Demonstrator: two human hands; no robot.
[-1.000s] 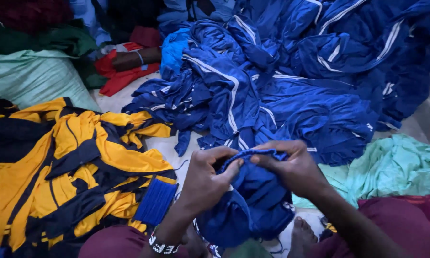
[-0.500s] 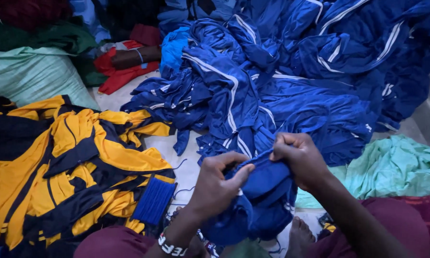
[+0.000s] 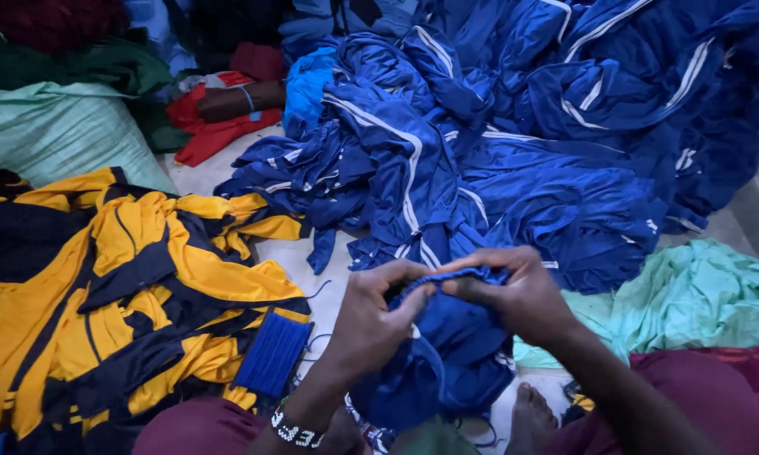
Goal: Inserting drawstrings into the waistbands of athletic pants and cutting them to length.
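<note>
Both my hands pinch the top edge of a royal-blue garment point(image 3: 447, 362) that hangs bunched down toward my lap. My left hand point(image 3: 375, 324) grips the edge with thumb and fingers, a beaded band on its wrist. Close beside it, my right hand point(image 3: 514, 295) holds the same edge, fingertips almost touching the left ones. Behind the hands lies a big heap of blue garments with white stripes point(image 3: 514, 143).
A pile of yellow and dark navy garments point(image 3: 118, 303) lies at the left, with a blue ribbed band point(image 3: 271, 354) on its edge. Also around: a pale green sack point(image 3: 50, 135), mint-green cloth point(image 3: 699, 303), red cloth point(image 3: 219, 126), another person's forearm point(image 3: 236, 99), my bare foot point(image 3: 531, 417).
My hands have drawn closer together along the garment's edge and shifted slightly right and up; the blue cloth has bunched more beneath them.
</note>
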